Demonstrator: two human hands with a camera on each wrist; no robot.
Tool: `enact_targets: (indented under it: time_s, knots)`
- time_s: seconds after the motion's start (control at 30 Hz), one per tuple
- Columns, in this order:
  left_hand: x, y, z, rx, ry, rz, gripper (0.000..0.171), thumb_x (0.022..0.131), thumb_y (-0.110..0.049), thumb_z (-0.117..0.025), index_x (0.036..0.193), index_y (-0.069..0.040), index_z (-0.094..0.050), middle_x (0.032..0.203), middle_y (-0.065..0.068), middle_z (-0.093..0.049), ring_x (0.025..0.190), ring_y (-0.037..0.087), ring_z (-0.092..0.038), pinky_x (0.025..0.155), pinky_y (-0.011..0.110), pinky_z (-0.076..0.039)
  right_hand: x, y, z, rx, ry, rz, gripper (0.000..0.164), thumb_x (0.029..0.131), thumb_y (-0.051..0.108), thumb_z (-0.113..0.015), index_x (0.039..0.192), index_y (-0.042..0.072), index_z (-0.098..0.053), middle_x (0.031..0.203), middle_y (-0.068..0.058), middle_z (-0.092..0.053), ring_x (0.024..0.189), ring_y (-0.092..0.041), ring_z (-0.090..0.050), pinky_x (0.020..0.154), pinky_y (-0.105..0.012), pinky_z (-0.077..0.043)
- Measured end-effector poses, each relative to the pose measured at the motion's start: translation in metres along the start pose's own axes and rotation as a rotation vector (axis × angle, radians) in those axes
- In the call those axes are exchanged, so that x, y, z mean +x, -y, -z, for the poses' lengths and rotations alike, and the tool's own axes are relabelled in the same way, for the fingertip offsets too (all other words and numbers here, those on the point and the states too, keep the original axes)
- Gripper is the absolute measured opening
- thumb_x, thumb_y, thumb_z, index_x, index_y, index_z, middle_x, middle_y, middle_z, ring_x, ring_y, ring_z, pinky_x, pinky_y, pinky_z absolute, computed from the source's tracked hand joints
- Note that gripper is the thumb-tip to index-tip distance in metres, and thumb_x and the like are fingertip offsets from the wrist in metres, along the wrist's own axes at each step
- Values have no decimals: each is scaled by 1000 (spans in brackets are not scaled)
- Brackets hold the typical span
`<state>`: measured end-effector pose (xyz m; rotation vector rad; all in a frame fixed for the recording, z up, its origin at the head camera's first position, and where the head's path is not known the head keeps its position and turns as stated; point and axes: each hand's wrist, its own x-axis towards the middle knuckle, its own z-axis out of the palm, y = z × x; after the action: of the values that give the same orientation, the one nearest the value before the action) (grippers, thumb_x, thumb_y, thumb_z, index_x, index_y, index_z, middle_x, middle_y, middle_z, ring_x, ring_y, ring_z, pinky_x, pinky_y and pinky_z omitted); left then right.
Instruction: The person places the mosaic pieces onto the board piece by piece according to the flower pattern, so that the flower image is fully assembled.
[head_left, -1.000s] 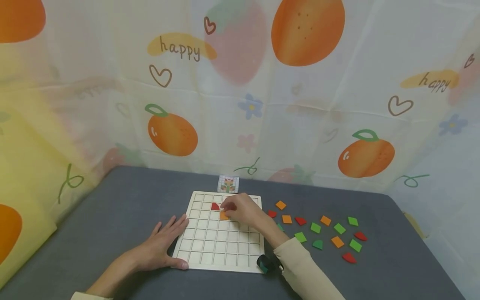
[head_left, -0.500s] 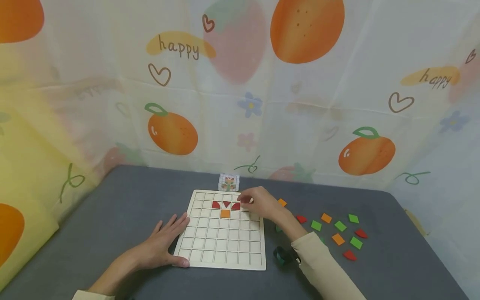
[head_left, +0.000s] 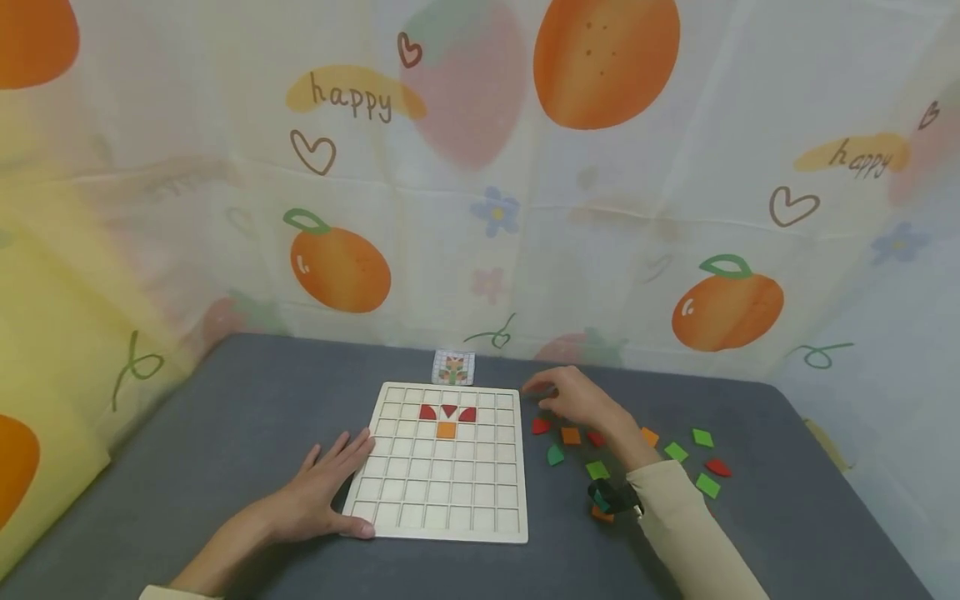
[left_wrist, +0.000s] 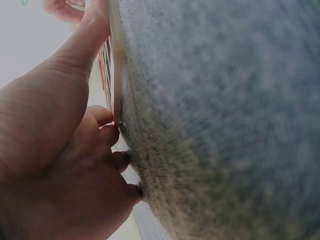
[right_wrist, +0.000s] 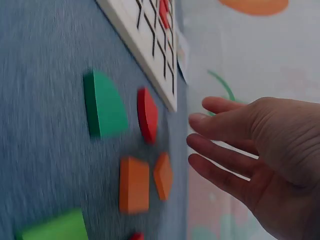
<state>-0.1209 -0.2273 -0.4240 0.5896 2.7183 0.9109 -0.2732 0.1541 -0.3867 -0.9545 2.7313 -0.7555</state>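
Note:
A white grid board (head_left: 420,492) lies flat on the table. My left hand (head_left: 318,492) rests at its left edge, fingers straight, thumb on the near left corner; the left wrist view shows the fingertips against the board's side. Red pieces (head_left: 467,414) and an orange square (head_left: 446,430) sit in the board's upper cells. My right hand (head_left: 577,396) is off the board's right edge, above loose pieces, with nothing between its loosely bent fingers. Below it in the right wrist view are a green quarter-round piece (right_wrist: 106,107), a red piece (right_wrist: 147,115) and orange squares (right_wrist: 135,185).
A small pattern card (head_left: 453,367) lies behind the board. More loose pieces, such as a light green tile (head_left: 707,485) and a red one (head_left: 717,467), are scattered on the right of the grey table (head_left: 247,392). A printed cloth (head_left: 525,250) hangs behind.
My right hand has left the board's upper cells and moved right to the loose pieces. Red pieces it covered now show in the board. The left hand has stayed in place.

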Motion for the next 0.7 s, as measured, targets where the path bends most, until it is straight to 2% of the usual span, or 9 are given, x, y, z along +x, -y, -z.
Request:
enact_targets:
  time_s: [0.27, 0.43, 0.7]
  knots:
    - [0, 2, 0, -7, 7, 9, 116, 71, -54, -81, 154, 1, -22, 161, 22, -14, 145, 51, -4, 107, 71, 5, -11, -19, 5, 6, 10, -70, 35, 88, -8, -64, 121, 2, -68, 118, -14, -69, 108, -32, -65, 88, -42, -54]
    - [1, 2, -1, -10, 12, 19, 116, 71, -54, -81, 154, 1, -21, 161, 22, -14, 145, 50, -4, 107, 70, 5, -17, -25, 1, 0, 5, -72, 35, 87, -9, -66, 120, 1, -69, 116, -14, -69, 109, -31, -65, 86, -40, -55]
    - [1, 1, -1, -2, 8, 14, 115, 71, -53, -81, 154, 1, -23, 161, 22, -15, 145, 51, -5, 107, 71, 3, -22, -30, -2, 41, -48, -66, 34, 86, -8, -68, 118, 0, -69, 115, -14, -69, 108, -33, -65, 86, -39, -56]
